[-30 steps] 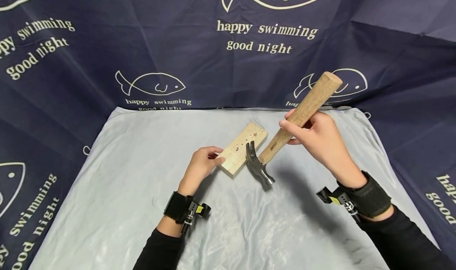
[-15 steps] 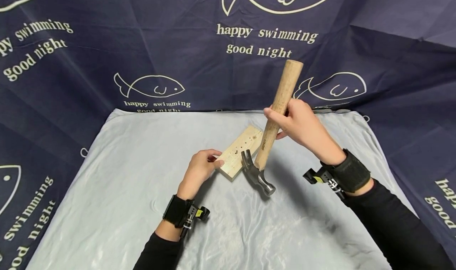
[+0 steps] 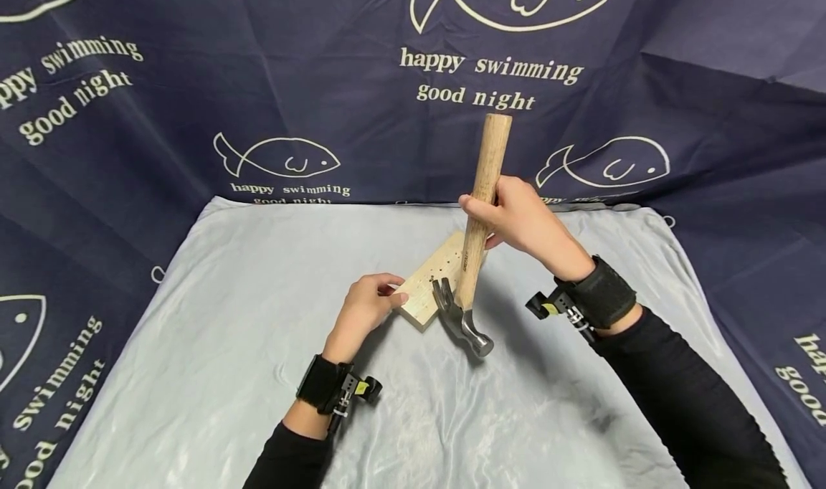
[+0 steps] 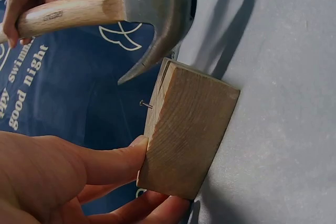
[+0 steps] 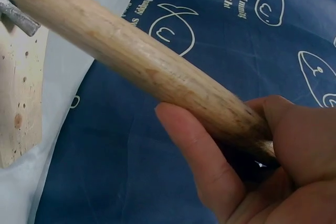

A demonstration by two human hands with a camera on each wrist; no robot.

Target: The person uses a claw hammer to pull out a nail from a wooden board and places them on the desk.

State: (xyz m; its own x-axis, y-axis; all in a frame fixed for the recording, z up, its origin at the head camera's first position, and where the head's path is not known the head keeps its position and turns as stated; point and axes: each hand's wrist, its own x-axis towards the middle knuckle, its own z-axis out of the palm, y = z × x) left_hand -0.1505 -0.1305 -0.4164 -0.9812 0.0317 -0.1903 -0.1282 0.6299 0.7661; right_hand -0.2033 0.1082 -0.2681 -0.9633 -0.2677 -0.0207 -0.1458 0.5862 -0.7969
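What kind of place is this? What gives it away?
Probably a makeshift recording booth, not a regular workshop: fish-print curtains hang around the work area, pale cloth covers the work surface, and black straps hold small devices on both wrists.

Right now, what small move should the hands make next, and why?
Probably, the right hand should ease the claw of the claw hammer toward the nail: the left wrist view shows the nail sticking out of the wooden block, the claw apart from it, and the left hand pinching the block.
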